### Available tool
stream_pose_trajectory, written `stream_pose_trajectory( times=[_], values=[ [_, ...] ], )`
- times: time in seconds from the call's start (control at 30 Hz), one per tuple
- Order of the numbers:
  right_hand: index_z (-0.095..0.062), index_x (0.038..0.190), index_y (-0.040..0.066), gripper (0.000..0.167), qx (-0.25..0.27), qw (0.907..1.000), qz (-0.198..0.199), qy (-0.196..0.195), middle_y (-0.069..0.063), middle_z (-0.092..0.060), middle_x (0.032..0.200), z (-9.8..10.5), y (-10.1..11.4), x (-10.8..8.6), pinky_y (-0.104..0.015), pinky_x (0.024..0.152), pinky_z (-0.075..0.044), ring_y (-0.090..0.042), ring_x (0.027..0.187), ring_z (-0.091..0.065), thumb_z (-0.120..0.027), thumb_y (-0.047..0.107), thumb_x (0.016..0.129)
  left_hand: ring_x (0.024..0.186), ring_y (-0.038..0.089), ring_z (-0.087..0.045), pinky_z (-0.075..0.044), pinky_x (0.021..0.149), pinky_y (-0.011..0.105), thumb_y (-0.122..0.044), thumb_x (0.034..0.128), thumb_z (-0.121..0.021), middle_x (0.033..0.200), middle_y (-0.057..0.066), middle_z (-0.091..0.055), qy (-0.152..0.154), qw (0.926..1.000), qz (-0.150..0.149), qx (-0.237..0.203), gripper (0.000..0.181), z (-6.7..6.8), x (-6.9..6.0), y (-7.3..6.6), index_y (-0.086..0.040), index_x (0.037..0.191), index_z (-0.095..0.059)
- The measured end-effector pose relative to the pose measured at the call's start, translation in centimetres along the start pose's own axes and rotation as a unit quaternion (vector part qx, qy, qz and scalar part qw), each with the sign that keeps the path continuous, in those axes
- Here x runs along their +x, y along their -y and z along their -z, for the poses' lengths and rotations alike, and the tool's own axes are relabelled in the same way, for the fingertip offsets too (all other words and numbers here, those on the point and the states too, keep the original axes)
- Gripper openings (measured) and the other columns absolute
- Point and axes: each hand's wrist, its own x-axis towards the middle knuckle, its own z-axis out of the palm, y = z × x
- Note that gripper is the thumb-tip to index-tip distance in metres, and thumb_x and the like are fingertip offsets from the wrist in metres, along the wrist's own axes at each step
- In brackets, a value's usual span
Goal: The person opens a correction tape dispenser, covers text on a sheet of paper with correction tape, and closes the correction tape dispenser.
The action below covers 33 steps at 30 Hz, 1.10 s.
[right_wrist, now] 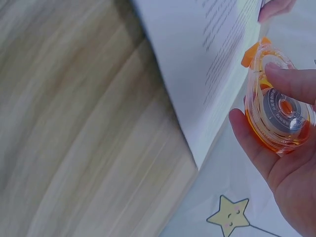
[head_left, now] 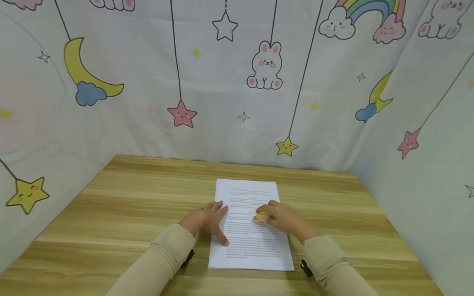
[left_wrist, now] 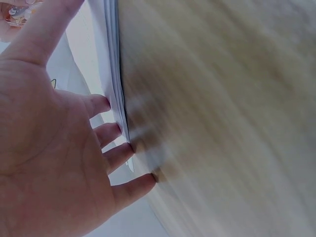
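A stack of printed paper sheets (head_left: pixel 255 264) lies on the wooden table in front of me. My left hand (head_left: pixel 208 221) rests at its left edge, fingers spread and thumb over the page; in the left wrist view the fingertips of this hand (left_wrist: pixel 54 148) touch the edge of the stack and the table beside it. My right hand (head_left: pixel 286 218) holds an orange, see-through correction tape (head_left: pixel 261 218) over the middle right of the page. In the right wrist view the correction tape (right_wrist: pixel 279 111) sits between thumb and fingers, its orange tip toward the printed sheet (right_wrist: pixel 180 94).
The wooden table (head_left: pixel 148 185) extends around the stack on all sides. A white cloth backdrop (head_left: pixel 222 78) with stars, moons and rabbits hangs behind the table and along both sides. Dark wrist straps show under both beige sleeves (head_left: pixel 159 259).
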Motion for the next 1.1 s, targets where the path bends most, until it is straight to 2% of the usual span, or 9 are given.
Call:
stream_pose_trajectory(
  times=[0.27, 0.5, 0.8, 1.1],
  values=[
    [-0.065, 0.112, 0.019, 0.031, -0.010, 0.9997, -0.013, 0.016, 0.003, -0.059, 0.091, -1.0, 1.6, 1.4, -0.026, 0.066, -0.044, -0.008, 0.073, -0.050, -0.063, 0.007, 0.083, 0.142, 0.031, -0.010, -0.020, 0.110, 0.055, -0.060, 0.0627, -0.074, 0.155, 0.008, -0.010, 0.003, 0.9999, 0.007, 0.006, 0.111, 0.1, -0.1, -0.2, -0.016, 0.148, -0.018],
    [-0.066, 0.109, 0.016, 0.033, -0.018, 0.9996, 0.016, 0.015, 0.001, -0.059, 0.087, -1.5, 3.0, 2.5, -0.026, 0.065, -0.044, -0.009, 0.070, -0.049, -0.063, 0.002, 0.080, 0.142, 0.031, -0.011, -0.021, 0.110, 0.052, -0.058, 0.0637, -0.075, 0.155, 0.009, -0.011, 0.001, 1.0000, 0.005, 0.007, 0.110, 0.0, -0.3, -0.2, -0.015, 0.148, -0.019],
    [-0.067, 0.107, 0.018, 0.034, -0.020, 0.9994, 0.030, -0.001, 0.002, -0.059, 0.085, -2.1, 4.4, 3.7, -0.023, 0.063, -0.044, -0.008, 0.068, -0.047, -0.064, 0.000, 0.078, 0.143, 0.029, -0.009, -0.022, 0.111, 0.050, -0.060, 0.0637, -0.074, 0.156, 0.007, -0.009, 0.002, 0.9999, 0.008, 0.014, 0.110, 0.1, -0.3, -0.2, -0.017, 0.148, -0.017],
    [-0.068, 0.108, 0.019, 0.033, -0.031, 0.9988, 0.034, 0.018, 0.003, -0.058, 0.085, -2.1, 5.5, 4.4, -0.025, 0.066, -0.046, -0.008, 0.070, -0.049, -0.065, 0.004, 0.079, 0.143, 0.029, -0.009, -0.021, 0.111, 0.052, -0.061, 0.0625, -0.074, 0.156, 0.006, -0.009, 0.003, 0.9999, 0.009, 0.010, 0.112, -0.1, -0.2, -0.1, -0.018, 0.148, -0.017]
  ],
)
